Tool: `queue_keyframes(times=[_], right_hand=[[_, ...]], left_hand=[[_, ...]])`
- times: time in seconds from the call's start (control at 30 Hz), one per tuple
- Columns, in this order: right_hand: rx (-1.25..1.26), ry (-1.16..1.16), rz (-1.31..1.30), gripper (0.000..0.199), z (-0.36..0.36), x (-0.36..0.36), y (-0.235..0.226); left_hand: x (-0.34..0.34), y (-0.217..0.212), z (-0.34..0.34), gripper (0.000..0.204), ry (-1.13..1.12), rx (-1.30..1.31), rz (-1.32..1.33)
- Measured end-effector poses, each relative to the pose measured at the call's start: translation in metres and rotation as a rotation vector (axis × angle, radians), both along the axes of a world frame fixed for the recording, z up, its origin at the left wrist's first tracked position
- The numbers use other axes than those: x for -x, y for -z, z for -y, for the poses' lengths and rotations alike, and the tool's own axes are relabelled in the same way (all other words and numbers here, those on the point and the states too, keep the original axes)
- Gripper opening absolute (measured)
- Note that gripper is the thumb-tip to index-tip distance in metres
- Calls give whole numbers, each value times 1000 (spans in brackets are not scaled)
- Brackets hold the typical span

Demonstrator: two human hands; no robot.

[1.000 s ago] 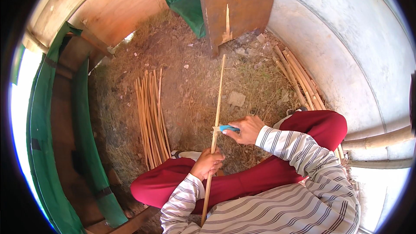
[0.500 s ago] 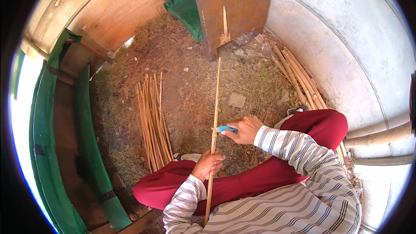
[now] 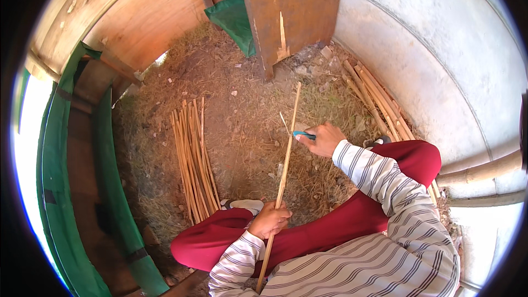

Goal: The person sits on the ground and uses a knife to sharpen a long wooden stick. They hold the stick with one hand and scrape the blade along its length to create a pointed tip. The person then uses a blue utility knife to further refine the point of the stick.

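Down low, the left hand point(image 3: 269, 219) grips a long stick point(image 3: 285, 159); the right hand point(image 3: 324, 138) clasps a blue-handled knife point(image 3: 303, 135) against it. A stick bundle point(image 3: 192, 157) lies well left.

Seated, legs folded, both forearms in striped sleeves reaching out from the near edge. Left hand point(image 3: 269, 220) low and near, fingers point(image 3: 279, 215) curled shut in a fist, knuckles up. Right hand point(image 3: 322, 139) stretched farther out, arm nearly straight, fingers pinched closed, wrist bent leftward.
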State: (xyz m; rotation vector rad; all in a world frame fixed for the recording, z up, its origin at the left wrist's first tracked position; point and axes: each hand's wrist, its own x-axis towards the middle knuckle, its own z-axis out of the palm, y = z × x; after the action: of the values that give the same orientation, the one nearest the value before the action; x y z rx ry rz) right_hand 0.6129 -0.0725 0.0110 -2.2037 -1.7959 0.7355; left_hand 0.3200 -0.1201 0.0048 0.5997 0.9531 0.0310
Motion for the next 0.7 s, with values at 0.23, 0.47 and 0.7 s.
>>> queue_keyframes(times=[0.23, 0.47, 0.7], right_hand=[[66, 81, -19, 59, -8, -4, 10], [92, 272, 49, 61, -39, -92, 23], [-63, 634, 260, 64, -42, -177, 73]], left_hand=[[8, 3, 7, 35, -25, 38, 25], [11, -3, 16, 32, 113, 102, -27], [12, 5, 7, 33, 96, 111, -6]])
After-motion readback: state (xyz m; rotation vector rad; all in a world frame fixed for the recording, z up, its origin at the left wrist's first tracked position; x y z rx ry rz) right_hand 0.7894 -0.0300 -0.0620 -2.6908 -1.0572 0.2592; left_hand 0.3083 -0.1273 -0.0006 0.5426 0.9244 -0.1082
